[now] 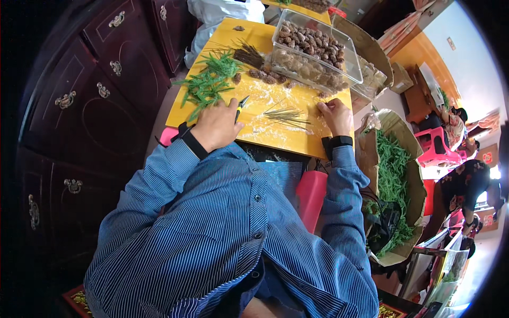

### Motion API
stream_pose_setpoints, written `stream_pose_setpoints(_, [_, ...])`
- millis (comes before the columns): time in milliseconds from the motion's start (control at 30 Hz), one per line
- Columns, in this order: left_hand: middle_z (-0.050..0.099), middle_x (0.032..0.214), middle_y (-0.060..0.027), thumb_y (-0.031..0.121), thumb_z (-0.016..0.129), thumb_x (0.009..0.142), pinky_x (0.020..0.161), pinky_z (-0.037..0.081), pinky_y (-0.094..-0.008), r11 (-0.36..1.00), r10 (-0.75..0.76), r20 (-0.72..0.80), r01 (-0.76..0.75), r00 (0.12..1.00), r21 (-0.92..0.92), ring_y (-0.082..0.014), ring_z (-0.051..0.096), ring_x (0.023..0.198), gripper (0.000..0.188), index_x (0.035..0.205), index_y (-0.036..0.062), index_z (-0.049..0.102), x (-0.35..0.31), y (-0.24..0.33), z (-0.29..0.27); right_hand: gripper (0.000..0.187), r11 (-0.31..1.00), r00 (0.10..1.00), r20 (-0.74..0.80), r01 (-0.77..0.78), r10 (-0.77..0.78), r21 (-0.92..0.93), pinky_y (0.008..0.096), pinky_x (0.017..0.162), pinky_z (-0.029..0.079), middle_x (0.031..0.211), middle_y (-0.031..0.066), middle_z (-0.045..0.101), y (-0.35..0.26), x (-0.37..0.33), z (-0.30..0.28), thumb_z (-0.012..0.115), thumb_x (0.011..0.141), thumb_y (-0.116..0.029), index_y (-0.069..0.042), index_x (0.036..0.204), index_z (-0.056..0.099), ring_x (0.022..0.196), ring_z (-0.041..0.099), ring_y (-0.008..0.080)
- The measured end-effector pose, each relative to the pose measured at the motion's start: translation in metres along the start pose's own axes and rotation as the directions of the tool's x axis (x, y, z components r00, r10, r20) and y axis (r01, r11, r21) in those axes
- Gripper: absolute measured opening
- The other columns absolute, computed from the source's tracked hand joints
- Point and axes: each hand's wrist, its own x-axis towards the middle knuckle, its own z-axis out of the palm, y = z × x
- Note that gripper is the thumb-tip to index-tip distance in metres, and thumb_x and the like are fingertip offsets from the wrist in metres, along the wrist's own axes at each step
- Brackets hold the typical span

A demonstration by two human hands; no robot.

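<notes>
My left hand (216, 124) rests low over the table's left part, its fingers curled beside loose green artificial sprigs (212, 79). A pair of pliers (240, 108) with yellow and black handles sticks out between its thumb and index finger, jaws pointing away from me. My right hand (338, 115) is at the table's right edge, thumb and fingertips pinched together. Whatever they hold is too thin to make out. Between the hands lies a small bundle of thin dark wires (288, 116). Several brown pine cones (268, 77) sit in a row farther back.
A clear plastic bin (354, 78) of pine cones stands at the back right of the yellow table (254, 137). Dark wire stems (248, 55) lie beside it. White flakes dot the tabletop. An open carton (419, 175) of greenery stands at right; dark cabinets (90, 116) line the left.
</notes>
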Motion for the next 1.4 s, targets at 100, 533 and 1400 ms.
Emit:
stream_pose_setpoints(100, [0.064,0.106,-0.0261,0.036,0.067,0.090,0.084,0.053,-0.0509,1.000,-0.004,0.030,0.005,1.000,-0.010,-0.0419,0.066,0.098,0.063,0.137,-0.0009,0.046,0.013,0.005,0.002,0.040,0.994,0.998,-0.043,0.035,-0.040,-0.101,0.0440,0.069,0.054,0.085,0.0147,0.073,-0.002,0.004,0.007,0.080,0.076,-0.040,-0.008,0.098,0.069,0.080,0.070,0.0348])
stream_pose_setpoints(533, [0.062,0.108,-0.0201,0.025,0.070,0.086,0.083,0.053,-0.0440,0.978,0.201,-0.343,-0.166,0.917,0.130,-0.0359,0.060,0.103,0.054,0.131,-0.0006,0.054,0.020,0.007,0.024,0.025,0.825,0.821,0.117,0.565,-0.559,-0.024,0.0468,0.081,0.055,0.120,0.0130,0.063,-0.065,0.037,0.051,0.062,0.088,-0.009,-0.013,0.112,0.067,0.096,0.067,0.0364])
stream_pose_setpoints(1400, [0.069,0.085,-0.0208,0.006,0.053,0.086,0.070,0.053,-0.0505,0.952,0.304,0.060,-0.302,0.951,-0.047,-0.0386,0.068,0.079,0.040,0.124,-0.0046,0.057,0.061,0.035,0.041,0.020,0.821,0.904,0.090,0.334,-0.419,0.463,0.0308,0.073,0.053,0.092,0.0088,0.070,-0.043,-0.014,0.008,0.067,0.091,-0.013,-0.002,0.107,0.066,0.082,0.068,0.0177])
